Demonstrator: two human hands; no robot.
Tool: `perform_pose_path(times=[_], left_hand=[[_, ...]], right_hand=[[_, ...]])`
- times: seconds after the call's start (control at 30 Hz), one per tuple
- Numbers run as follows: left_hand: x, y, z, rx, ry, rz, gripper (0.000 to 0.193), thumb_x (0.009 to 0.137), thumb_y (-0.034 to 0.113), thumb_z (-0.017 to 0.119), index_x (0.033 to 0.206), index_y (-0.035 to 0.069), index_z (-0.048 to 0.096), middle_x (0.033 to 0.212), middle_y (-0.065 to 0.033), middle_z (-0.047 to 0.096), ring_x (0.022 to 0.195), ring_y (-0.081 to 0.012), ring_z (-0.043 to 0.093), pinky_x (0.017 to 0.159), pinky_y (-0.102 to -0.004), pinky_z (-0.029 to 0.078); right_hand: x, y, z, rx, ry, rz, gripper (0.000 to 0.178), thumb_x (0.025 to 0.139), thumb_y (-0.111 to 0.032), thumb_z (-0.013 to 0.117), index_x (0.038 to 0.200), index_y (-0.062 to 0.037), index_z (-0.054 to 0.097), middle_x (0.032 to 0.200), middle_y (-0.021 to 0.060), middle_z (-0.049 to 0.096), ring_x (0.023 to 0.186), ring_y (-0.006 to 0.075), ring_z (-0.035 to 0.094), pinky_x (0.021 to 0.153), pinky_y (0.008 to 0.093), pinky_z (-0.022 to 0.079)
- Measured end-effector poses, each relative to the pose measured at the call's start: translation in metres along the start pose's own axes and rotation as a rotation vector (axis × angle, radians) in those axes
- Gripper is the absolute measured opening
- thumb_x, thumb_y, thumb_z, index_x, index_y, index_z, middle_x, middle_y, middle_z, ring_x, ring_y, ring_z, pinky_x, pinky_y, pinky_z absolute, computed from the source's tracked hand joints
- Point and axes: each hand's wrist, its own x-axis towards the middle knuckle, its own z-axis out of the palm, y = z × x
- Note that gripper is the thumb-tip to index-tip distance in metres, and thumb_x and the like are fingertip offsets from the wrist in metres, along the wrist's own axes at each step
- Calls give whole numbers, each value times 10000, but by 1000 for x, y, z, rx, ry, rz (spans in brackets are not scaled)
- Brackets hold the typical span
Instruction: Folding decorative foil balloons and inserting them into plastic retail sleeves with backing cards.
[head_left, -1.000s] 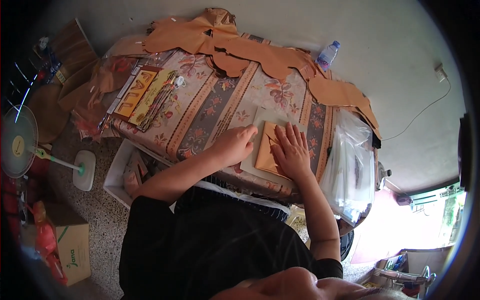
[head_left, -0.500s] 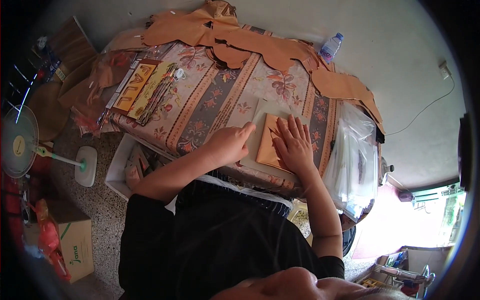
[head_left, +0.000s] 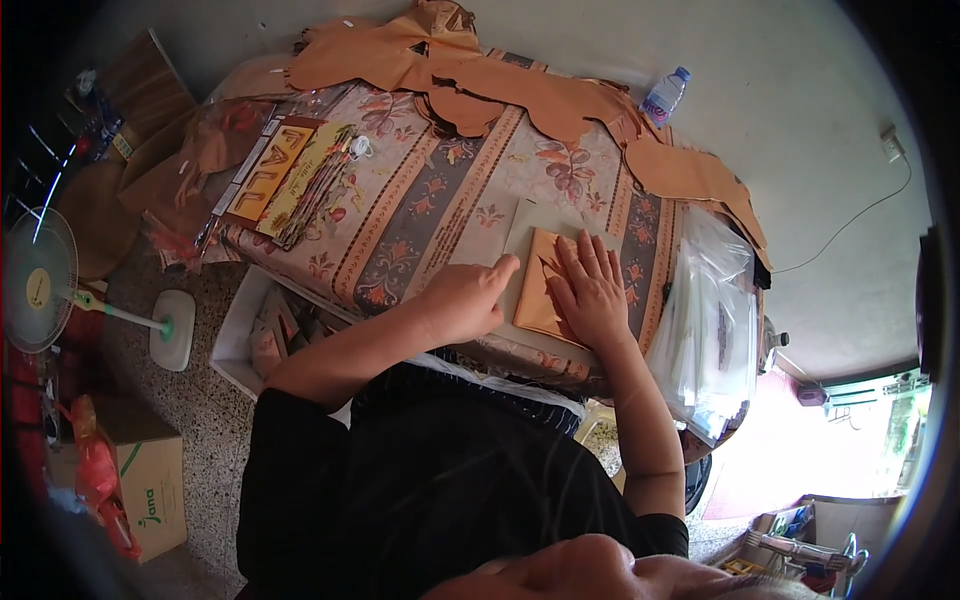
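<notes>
A folded orange-brown piece (head_left: 539,297), with dark cut-outs, lies on a pale grey sheet (head_left: 525,217) at the table's near side. My right hand (head_left: 594,292) rests flat on the right part of the folded piece, fingers stretched out. Beside its left edge, my left hand (head_left: 468,298) is closed, with the index finger pointing towards the sheet. Whether anything thin sits in those curled fingers is hidden. The floral tablecloth (head_left: 400,215) lies under everything.
Orange-brown cut shapes (head_left: 540,88) line the far edge, near a water bottle (head_left: 665,97). Packaged autumn banners (head_left: 280,185) lie at left, clear plastic bags (head_left: 705,325) at right. A fan (head_left: 42,280), an open white box (head_left: 237,335) and a carton (head_left: 150,495) stand at left.
My left hand has shifted slightly right, towards the folded piece. The pale sheet's far end lies a little differently. My right hand stays in place.
</notes>
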Motion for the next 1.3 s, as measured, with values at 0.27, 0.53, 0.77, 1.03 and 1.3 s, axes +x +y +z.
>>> perform_pose_path(times=[0.27,0.53,0.77,1.03,1.3], left_hand=[[8,21,31,98,174,107,411,764,101,615,1115,9,420,723,-168,635,692,-359,644,598,-448,515],[38,-15,45,243,542,214,527,847,236,571,1260,-65,445,1341,-269,448,1308,-362,392,1071,-459,318],[42,-13,57,194,269,152,658,932,317,485,1416,-78,277,1488,-263,264,1415,-389,188,1154,-451,159],[53,-8,49,352,172,190,707,927,441,487,1405,-56,328,1502,-220,266,1427,-326,193,1138,-518,140],[52,-20,35,296,80,279,882,854,611,520,1434,-17,302,1516,-170,260,1433,-279,187,1147,-512,115]], right_hand=[[-1,0,0,4,-26,9,567,914,-424,481,1416,-165,426,1478,189,348,1381,363,295,1146,465,173],[0,-2,-3,3,-46,7,561,927,-395,472,1424,-144,406,1479,195,338,1387,356,281,1142,470,168],[1,0,0,-12,-33,-10,556,926,-389,477,1424,-151,406,1480,193,338,1386,354,284,1142,469,168],[-1,3,5,-11,36,-9,563,895,-397,511,1398,-153,444,1442,205,393,1359,376,328,1129,490,207],[-2,2,1,95,-91,97,829,899,-457,516,1469,34,168,1496,224,279,1427,327,198,1166,424,112]])
